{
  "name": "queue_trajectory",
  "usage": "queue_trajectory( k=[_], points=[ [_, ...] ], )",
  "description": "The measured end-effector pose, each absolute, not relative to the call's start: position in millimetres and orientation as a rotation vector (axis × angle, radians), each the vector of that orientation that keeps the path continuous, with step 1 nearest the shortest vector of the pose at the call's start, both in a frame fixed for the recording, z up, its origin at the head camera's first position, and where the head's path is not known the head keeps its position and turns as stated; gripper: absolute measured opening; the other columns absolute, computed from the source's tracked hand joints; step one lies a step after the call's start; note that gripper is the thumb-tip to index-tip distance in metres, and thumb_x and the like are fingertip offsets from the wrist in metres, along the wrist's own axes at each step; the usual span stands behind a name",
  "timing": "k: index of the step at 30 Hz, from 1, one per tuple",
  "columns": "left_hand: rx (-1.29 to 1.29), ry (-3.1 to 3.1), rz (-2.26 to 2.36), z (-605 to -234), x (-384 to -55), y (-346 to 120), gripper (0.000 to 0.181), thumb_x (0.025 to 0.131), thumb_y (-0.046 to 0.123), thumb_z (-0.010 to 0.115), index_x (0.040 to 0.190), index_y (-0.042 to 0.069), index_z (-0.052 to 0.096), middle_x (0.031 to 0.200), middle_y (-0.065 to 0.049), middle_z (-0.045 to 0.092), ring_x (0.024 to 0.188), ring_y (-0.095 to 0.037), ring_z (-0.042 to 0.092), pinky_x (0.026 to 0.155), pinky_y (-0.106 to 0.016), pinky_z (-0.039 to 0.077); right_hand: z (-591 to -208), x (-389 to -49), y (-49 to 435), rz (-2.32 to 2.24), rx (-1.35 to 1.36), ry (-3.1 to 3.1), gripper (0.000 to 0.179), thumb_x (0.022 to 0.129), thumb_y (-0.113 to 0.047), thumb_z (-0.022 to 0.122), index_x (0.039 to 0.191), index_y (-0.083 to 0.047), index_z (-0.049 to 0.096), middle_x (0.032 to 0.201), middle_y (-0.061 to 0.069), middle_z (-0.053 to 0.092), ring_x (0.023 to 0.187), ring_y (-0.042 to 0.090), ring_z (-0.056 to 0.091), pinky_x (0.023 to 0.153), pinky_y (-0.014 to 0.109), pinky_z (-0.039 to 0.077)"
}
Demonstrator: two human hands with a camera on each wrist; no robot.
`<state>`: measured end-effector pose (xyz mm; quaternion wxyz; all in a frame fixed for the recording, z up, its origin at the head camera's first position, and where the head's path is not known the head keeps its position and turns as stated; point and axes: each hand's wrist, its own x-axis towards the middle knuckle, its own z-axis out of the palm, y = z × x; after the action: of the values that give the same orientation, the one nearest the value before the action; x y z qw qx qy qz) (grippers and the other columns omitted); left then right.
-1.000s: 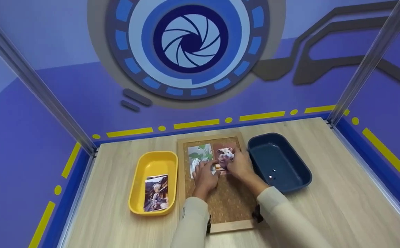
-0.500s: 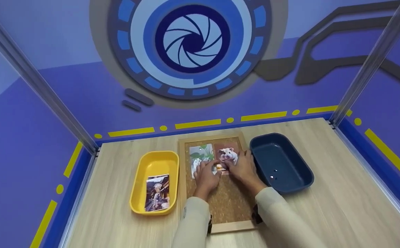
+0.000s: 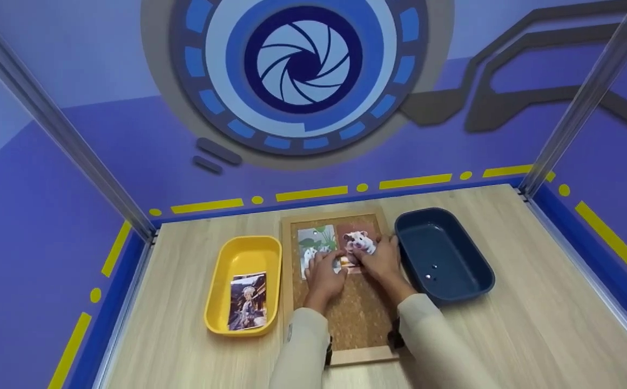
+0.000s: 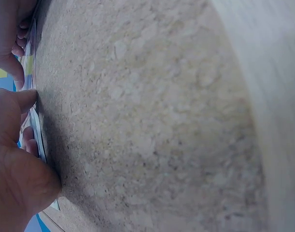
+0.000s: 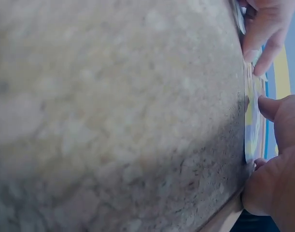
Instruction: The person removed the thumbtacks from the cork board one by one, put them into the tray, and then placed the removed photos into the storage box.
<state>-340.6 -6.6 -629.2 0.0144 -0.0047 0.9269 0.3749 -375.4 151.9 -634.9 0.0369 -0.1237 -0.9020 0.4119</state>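
In the head view, a framed cork board point(image 3: 356, 319) bears two photos side by side. My left hand point(image 3: 325, 275) rests spread over the lower part of the left photo point(image 3: 313, 237), which shows green leaves and has a small shiny pin near its top. Its index finger reaches the edge of the hamster photo point(image 3: 359, 240) on the right. My right hand point(image 3: 384, 265) lies on that hamster photo, thumb on its surface and fingers along its right side. Both wrist views show the thumbs point(image 4: 41, 186) point(image 5: 270, 107) low over the cork, with the photos seen nearly edge-on.
A yellow tray point(image 3: 215, 286) with several stacked photos point(image 3: 248, 302) stands left of the board. On the right, a dark blue tray point(image 3: 475, 259) holds a few small shiny pins point(image 3: 428, 276). A patterned blue wall point(image 3: 129, 162) closes off the table's back.
My right hand has slid toward the hamster photo's right side, its thumb now lower on the picture and more of the animal's face showing. The left hand stays in place.
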Motion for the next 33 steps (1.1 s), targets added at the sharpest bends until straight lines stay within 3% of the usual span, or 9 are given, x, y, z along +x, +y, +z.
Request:
queue_trajectory(
  k=[16, 25, 33],
  points=[
    [-0.017, 2.87, 1.206, -627, -345, -7, 0.041, 0.09, 0.027, 0.071, 0.13, 0.03, 0.063, 0.129, 0.0, 0.052, 0.121, -0.021, 0.044, 0.098, -0.046, 0.032, -630, -381, 159, 1.275, -0.336, -2.712, 0.063, 0.079, -0.031, 0.082, 0.123, 0.005, 0.056, 0.124, 0.021, 0.047, 0.113, 0.037, 0.054, 0.102, 0.049, 0.047],
    [-0.008, 2.868, 1.204, -630, -342, -7, 0.042, 0.089, 0.025, 0.072, 0.13, 0.03, 0.063, 0.13, 0.0, 0.053, 0.122, -0.021, 0.045, 0.098, -0.046, 0.033, -627, -381, 158, 1.409, -0.453, -2.727, 0.064, 0.085, -0.03, 0.078, 0.131, 0.005, 0.05, 0.129, 0.021, 0.042, 0.114, 0.034, 0.051, 0.104, 0.049, 0.048],
    [0.013, 2.872, 1.219, -628, -340, -8, 0.042, 0.089, 0.024, 0.073, 0.13, 0.027, 0.064, 0.13, -0.002, 0.054, 0.122, -0.023, 0.046, 0.099, -0.048, 0.033, -625, -379, 155, 1.453, -0.52, -2.73, 0.053, 0.085, -0.029, 0.078, 0.121, 0.002, 0.056, 0.121, 0.016, 0.045, 0.107, 0.029, 0.051, 0.095, 0.043, 0.053]
  ],
)
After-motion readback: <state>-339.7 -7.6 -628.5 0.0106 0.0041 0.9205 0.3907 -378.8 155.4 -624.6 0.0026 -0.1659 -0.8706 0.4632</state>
